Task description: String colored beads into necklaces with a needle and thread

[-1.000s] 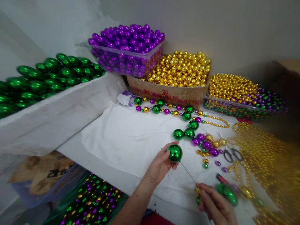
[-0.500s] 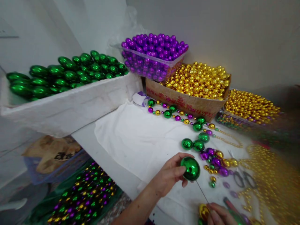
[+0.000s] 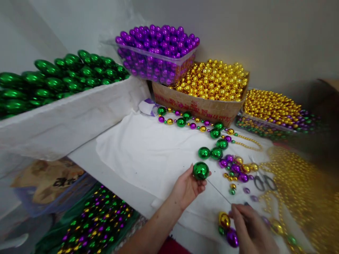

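A large shiny green bead [image 3: 200, 170] rests in the fingers of my left hand [image 3: 188, 188], above the white cloth. My right hand [image 3: 250, 227] pinches a thin straight needle or wire [image 3: 219, 192], which runs up toward the green bead; whether its tip is inside the bead I cannot tell. A gold bead [image 3: 224, 220] and a purple bead [image 3: 232, 237] hang or lie just beside my right fingers, with a smaller green one between them. Beyond my hands lie loose green beads [image 3: 204, 152] and a cluster of purple and gold beads [image 3: 235, 168].
A white foam box [image 3: 79, 116] of green beads stands at left. Behind are a clear tub [image 3: 159, 56] of purple beads and a cardboard box [image 3: 196, 106] of gold ones. A bead necklace [image 3: 193, 125] lies before them. Scissors [image 3: 265, 182] sit near gold bead chains [image 3: 299, 190] at right.
My left hand has turned palm upward, with the green bead on its fingertips. My right hand has come up further into view, bringing the gold and purple beads. The whole view has shifted.
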The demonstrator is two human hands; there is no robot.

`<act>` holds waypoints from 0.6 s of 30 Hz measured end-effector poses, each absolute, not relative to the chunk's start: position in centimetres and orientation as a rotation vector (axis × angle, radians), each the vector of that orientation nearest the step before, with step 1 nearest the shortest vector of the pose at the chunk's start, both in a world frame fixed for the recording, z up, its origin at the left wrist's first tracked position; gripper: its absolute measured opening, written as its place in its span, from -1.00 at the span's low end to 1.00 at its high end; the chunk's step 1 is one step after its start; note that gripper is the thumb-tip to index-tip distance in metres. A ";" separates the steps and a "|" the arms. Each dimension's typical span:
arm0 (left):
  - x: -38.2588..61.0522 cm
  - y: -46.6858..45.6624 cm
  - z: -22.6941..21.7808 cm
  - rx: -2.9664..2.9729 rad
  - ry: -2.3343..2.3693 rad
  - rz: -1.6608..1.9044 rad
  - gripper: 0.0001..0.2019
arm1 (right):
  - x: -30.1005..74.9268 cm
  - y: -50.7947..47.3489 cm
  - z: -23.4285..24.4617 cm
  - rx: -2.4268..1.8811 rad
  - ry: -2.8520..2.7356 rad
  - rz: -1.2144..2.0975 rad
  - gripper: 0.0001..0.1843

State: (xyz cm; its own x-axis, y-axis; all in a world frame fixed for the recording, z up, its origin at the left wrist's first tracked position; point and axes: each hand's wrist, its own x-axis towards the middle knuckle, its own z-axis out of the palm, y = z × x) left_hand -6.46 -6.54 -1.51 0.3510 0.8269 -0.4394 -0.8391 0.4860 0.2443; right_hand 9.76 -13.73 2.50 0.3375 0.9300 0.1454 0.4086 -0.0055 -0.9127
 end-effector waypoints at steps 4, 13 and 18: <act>-5.9 -6.5 -2.0 -0.179 0.584 1.014 -0.59 | 9.1 -11.9 3.8 -1.267 -1.436 0.389 -0.94; -5.6 -6.0 -1.9 -0.243 0.748 0.997 -0.60 | 8.4 -11.2 5.0 -1.111 -1.769 0.272 -0.64; -5.3 -6.2 -1.7 -0.198 0.784 0.993 -0.59 | 8.5 -11.6 4.4 -1.128 -1.792 0.227 -0.63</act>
State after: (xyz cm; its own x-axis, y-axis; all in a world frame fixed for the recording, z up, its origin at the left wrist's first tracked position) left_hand -5.30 -6.22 -1.71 0.3030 0.6752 -0.6725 -0.8105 0.5538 0.1908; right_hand 8.48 -11.64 4.36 -0.1007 0.7723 0.6273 0.5917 0.5533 -0.5863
